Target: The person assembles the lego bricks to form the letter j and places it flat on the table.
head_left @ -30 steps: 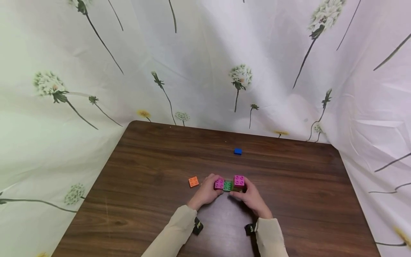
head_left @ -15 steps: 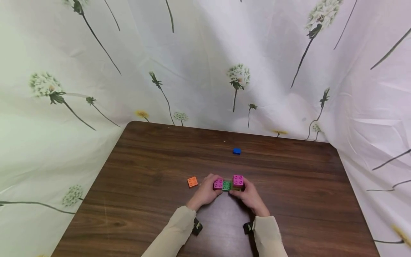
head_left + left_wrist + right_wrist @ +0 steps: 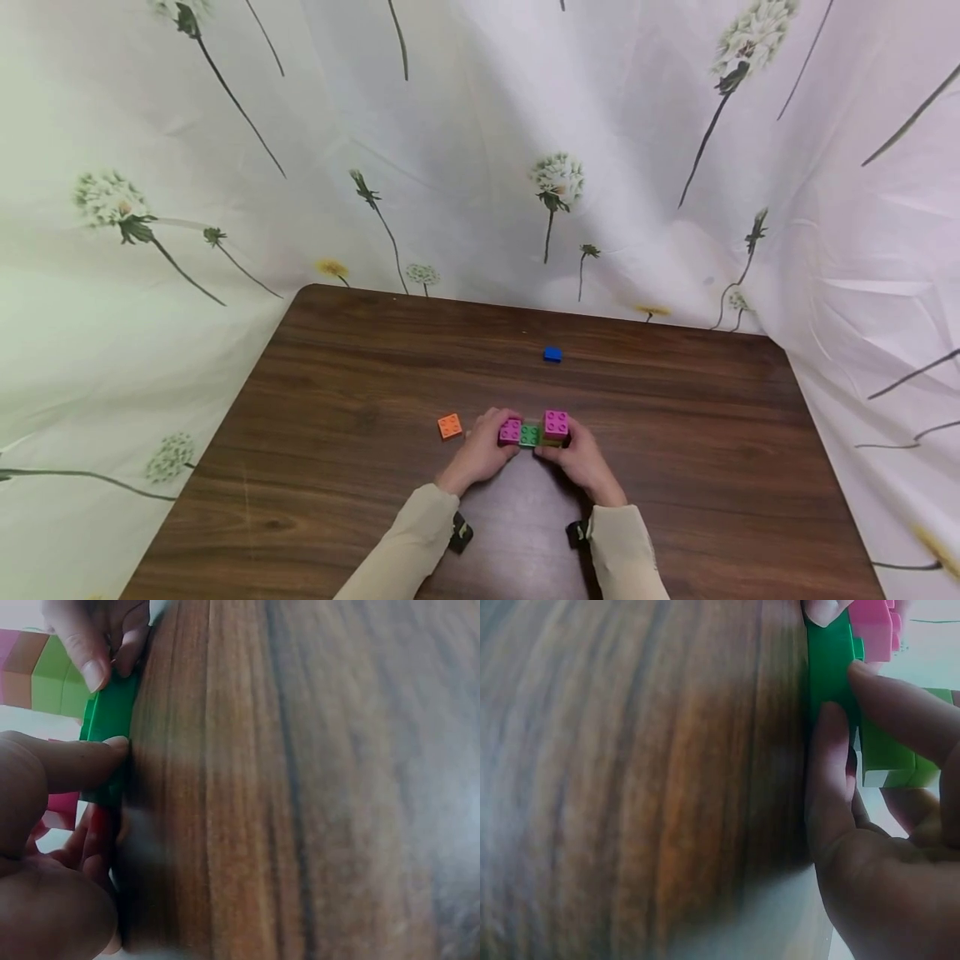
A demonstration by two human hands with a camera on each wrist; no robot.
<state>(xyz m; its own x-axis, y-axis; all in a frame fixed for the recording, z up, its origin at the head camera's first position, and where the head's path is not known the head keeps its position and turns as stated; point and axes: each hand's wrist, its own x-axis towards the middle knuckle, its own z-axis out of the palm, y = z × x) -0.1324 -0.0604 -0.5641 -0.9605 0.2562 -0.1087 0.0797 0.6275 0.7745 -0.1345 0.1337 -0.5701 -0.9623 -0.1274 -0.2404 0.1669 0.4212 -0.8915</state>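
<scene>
A long green toy building brick [image 3: 529, 434] lies on the table between both hands. On its left end sits a pink brick [image 3: 510, 431]. At its right end stands a stack of lime green bricks [image 3: 56, 675] and a brown brick [image 3: 19, 682], topped by a pink brick [image 3: 556, 422]. My left hand [image 3: 483, 450] grips the left end, its thumb against the green brick's near side. My right hand [image 3: 585, 458] holds the right end, fingers on the green brick beside the lime bricks. Whether the stack is fully seated, I cannot tell.
An orange brick [image 3: 450, 427] lies on the brown wooden table [image 3: 337, 375] just left of my left hand. Farther back is a small blue brick [image 3: 552, 355]. A flower-patterned white curtain [image 3: 480, 167] hangs behind the table.
The view has shifted slightly. Both hands stay around the joined bricks, and no brick has visibly moved.
</scene>
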